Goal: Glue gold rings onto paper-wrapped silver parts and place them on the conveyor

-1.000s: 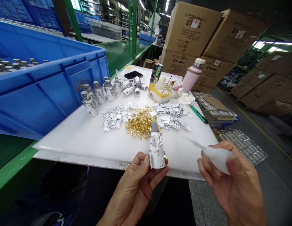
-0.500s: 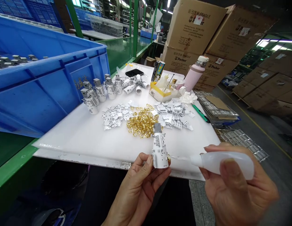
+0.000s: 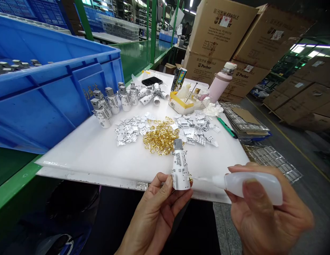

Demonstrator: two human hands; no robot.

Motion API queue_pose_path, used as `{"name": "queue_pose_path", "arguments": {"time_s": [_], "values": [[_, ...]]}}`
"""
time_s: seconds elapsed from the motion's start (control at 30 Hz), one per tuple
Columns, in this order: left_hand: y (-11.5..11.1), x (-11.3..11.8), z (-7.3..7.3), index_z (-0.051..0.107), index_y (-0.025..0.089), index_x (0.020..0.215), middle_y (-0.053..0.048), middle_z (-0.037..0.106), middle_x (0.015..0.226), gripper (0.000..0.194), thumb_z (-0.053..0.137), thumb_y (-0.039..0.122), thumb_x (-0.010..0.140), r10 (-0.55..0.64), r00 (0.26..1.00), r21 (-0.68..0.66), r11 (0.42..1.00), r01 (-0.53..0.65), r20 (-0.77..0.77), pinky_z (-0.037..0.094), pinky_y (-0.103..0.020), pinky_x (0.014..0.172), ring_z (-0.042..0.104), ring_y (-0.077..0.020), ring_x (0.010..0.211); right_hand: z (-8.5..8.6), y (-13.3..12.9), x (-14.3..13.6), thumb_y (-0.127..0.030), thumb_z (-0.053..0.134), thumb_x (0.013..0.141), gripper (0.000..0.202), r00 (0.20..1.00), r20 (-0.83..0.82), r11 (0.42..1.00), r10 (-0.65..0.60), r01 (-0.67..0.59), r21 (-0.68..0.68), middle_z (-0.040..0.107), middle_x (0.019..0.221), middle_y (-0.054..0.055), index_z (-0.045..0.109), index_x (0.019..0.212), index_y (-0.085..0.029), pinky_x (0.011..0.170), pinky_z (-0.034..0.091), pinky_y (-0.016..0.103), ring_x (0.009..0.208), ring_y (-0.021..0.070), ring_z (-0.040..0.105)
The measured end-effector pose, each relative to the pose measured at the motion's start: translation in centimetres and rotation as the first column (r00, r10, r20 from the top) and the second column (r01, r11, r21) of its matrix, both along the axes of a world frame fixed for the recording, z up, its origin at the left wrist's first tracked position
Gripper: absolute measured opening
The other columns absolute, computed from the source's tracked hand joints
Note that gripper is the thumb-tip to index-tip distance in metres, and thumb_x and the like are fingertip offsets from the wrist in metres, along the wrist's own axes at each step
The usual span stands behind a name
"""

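In my left hand is a white tapered model part with a grey block on top, held upright by its lower end near the table's front edge. A small gold piece shows at its lower right side, by my fingers. My right hand is closed around a translucent squeeze bottle, lying sideways with its thin nozzle pointing left. The nozzle tip is at the right side of the model part; whether it touches, I cannot tell. Just behind lies a heap of gold rings.
Flat white pieces lie in two piles, left and right of the rings. Several finished-looking model parts stand beside a blue crate. Farther back are a phone, a yellow-edged tray, a pink flask and a green pen.
The squeeze bottle in my right hand has shifted slightly left, its nozzle tip now nearer the model part. My left hand and the part stay almost still.
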State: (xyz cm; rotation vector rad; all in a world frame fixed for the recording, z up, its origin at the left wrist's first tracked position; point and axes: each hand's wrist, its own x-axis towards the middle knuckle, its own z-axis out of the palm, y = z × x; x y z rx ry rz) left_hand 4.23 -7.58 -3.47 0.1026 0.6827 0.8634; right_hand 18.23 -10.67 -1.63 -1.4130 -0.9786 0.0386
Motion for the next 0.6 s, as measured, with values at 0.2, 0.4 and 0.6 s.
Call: {"name": "queue_pose_path", "arguments": {"time_s": [0.2,0.4,0.6], "values": [[-0.04,-0.27,-0.24,0.062,0.018,0.09,-0.006,0.072,0.098,0.009,0.064,0.026,0.086,-0.027,0.999,-0.005,1.0,0.027,0.033,0.045,-0.045,0.106,0.067,-0.0203,0.098,0.05,-0.03,-0.05,-0.044,0.066,0.081,0.025,0.999,0.042,1.0,-0.015,0.015,0.001,0.061,0.077,0.007,0.066,0.078,-0.019,0.046,0.042,0.029,0.067,0.022,0.06],[0.25,-0.28,-0.65,0.061,0.017,0.087,-0.007,0.072,0.097,0.008,0.065,0.024,0.086,-0.034,0.999,0.011,0.999,0.033,0.024,0.046,-0.045,0.105,0.068,-0.0199,0.097,0.01,0.08,0.2,-0.043,0.065,0.083,0.026,0.994,0.104,1.0,-0.012,0.011,0.013,0.061,0.075,0.007,0.065,0.077,-0.017,0.046,0.042,0.029,0.066,0.0211,0.06],[0.21,-0.24,-0.72,0.061,0.015,0.094,-0.011,0.071,0.106,0.013,0.064,0.024,0.086,-0.032,0.999,0.011,0.999,0.032,-0.005,0.046,-0.046,0.104,0.067,-0.0233,0.102,0.08,0.18,0.21,-0.042,0.069,0.081,0.027,0.996,0.079,0.998,0.028,-0.033,0.06,0.061,0.074,0.006,0.066,0.074,-0.016,0.048,0.042,0.029,0.066,0.0199,0.06]]}}
